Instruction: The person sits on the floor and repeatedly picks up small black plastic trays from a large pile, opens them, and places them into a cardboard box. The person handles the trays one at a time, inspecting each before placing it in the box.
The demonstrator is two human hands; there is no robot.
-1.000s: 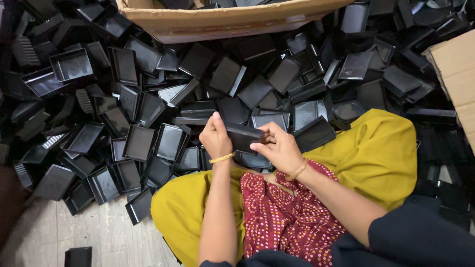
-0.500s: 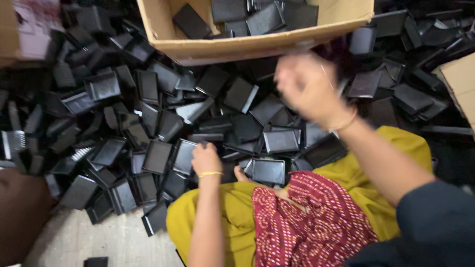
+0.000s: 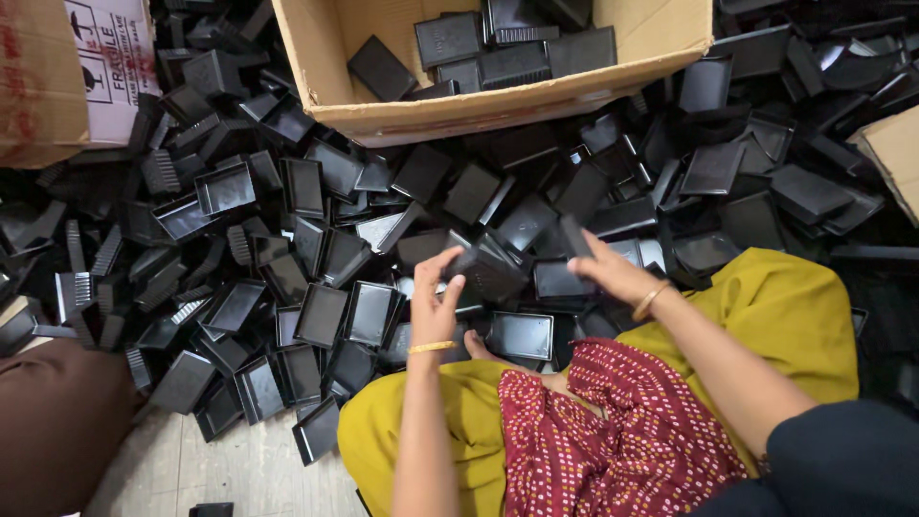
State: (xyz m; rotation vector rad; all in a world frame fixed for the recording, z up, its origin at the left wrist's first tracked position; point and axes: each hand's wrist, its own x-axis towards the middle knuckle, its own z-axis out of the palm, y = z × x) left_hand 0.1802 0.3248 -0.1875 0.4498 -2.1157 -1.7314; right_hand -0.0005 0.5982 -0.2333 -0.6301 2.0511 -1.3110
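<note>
A big heap of black plastic trays [image 3: 316, 249] covers the floor in front of me. My left hand [image 3: 436, 302] grips one black tray [image 3: 488, 271] lifted just above the heap, thumb on its near edge. My right hand [image 3: 613, 273] holds a narrow black plastic piece [image 3: 574, 235] on edge, close to the right of that tray. An open cardboard box [image 3: 498, 105] stands just beyond the hands with several black trays inside. My lap, in yellow and red dotted cloth [image 3: 593, 431], lies below the hands.
A second printed cardboard box [image 3: 67, 67] sits at the far left and a plain one's corner [image 3: 895, 153] at the right edge. A brown cushion-like object [image 3: 57, 431] lies at the lower left. Pale wooden floor [image 3: 230, 469] shows beside it.
My right hand has come back down from near the box to the heap and holds a black piece. My left hand has lifted a tray. The view shifted up toward the box.
</note>
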